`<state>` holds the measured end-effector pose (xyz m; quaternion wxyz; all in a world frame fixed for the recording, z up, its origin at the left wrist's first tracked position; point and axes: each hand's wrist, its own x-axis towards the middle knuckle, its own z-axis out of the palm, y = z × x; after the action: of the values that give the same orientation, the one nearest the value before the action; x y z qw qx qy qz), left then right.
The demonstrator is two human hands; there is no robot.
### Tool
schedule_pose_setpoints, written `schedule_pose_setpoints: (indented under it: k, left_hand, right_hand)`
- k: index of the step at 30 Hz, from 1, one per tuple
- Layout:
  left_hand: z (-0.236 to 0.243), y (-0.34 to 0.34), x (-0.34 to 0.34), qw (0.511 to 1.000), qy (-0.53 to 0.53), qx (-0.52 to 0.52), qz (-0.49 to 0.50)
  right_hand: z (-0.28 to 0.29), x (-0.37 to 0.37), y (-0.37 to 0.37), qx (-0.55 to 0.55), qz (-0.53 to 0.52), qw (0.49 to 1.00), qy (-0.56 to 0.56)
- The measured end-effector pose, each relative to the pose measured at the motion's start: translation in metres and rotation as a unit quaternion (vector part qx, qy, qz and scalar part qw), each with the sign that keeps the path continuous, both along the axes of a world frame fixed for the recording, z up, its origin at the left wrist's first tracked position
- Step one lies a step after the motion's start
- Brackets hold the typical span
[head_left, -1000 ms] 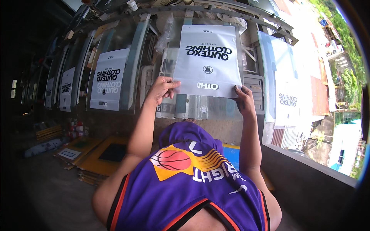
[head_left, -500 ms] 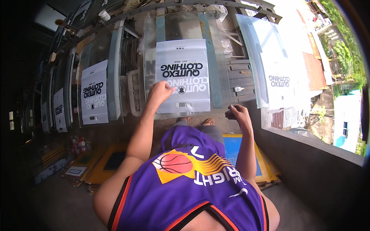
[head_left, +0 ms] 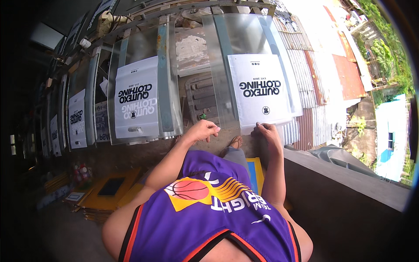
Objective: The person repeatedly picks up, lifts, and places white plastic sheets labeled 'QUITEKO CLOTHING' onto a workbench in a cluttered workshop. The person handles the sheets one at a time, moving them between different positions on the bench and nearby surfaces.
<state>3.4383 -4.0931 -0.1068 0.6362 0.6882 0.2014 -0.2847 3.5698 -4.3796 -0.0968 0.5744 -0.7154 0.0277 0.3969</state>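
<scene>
In front of me a white plastic mailer bag (head_left: 255, 83) with black print lies on a clear glass plate (head_left: 220, 78). My right hand (head_left: 267, 134) is at the bag's near edge, its fingers curled together with dark fingertips; what they pinch, if anything, is hidden. My left hand (head_left: 204, 132) hangs beside the plate's near left corner, loosely bent fingers apart and holding nothing. To the left, a second white mailer bag (head_left: 136, 96), with black and pale grey print, lies on its own glass plate (head_left: 120, 48).
Further left, more printed bags (head_left: 77, 120) lie on plates along a metal rack (head_left: 144, 18). Between the two nearest plates sits a grey ribbed panel (head_left: 201, 98). A low concrete wall (head_left: 349, 174) runs on my right. Yellow-framed screens (head_left: 109, 187) are stacked on the floor at left.
I have moved right along the rack, from the bag with two-tone print to the one beside it. My left hand has come off the former bag; my right hand is now at the latter's edge.
</scene>
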Motion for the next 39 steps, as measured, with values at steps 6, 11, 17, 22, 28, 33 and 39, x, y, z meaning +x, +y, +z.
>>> schedule_pose_setpoints:
  k: [6, 11, 17, 22, 28, 33, 39]
  left_hand:
    - [-0.011, -0.089, 0.035, 0.996, 0.057, -0.062, 0.022]
    - [-0.024, -0.12, 0.044, 0.969, 0.042, -0.091, 0.224]
    - [-0.012, -0.112, 0.074, 0.891, 0.022, -0.281, 0.356]
    - [0.056, -0.07, 0.141, 0.855, -0.091, -0.312, 0.404]
    - [0.161, -0.017, 0.184, 0.815, -0.332, -0.256, 0.4]
    - [0.161, -0.032, 0.181, 0.79, -0.344, -0.266, 0.433]
    - [0.197, -0.026, 0.181, 0.801, -0.445, -0.18, 0.358]
  right_hand:
    - [-0.026, 0.05, -0.101, -0.134, -0.085, 0.986, -0.041]
    - [-0.046, 0.091, -0.131, 0.026, -0.001, 0.998, 0.057]
    - [-0.032, 0.121, -0.111, 0.154, -0.064, 0.981, 0.102]
    - [0.023, 0.192, -0.04, 0.297, -0.063, 0.952, 0.025]
    - [0.137, 0.262, 0.025, 0.484, 0.021, 0.872, -0.078]
    - [0.133, 0.243, 0.038, 0.551, 0.021, 0.829, -0.093]
    - [0.178, 0.241, 0.026, 0.613, 0.041, 0.777, -0.135]
